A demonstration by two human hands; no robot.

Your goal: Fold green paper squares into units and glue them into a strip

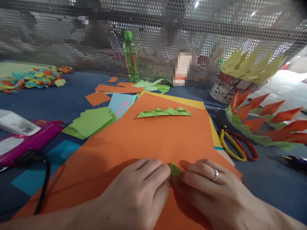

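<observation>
Between my fingertips sits a small folded piece of green paper [175, 170], partly covered by both hands. My left hand [141, 188] grips its left side with bent fingers. My right hand [213, 188], with a ring on one finger, pinches its right side. Both hands rest low over a large orange paper sheet [153, 137]. Farther up on that sheet lies a strip of folded green paper [165, 112] with a row of pointed peaks.
Green paper squares [92, 123] lie left of the sheet, near a magenta device [43, 140] with a black cable. Scissors [236, 145], a pen [296, 161] and a spiky orange-green paper chain [263, 124] are at right. A green bottle [131, 59] stands by the perforated metal screen [153, 19].
</observation>
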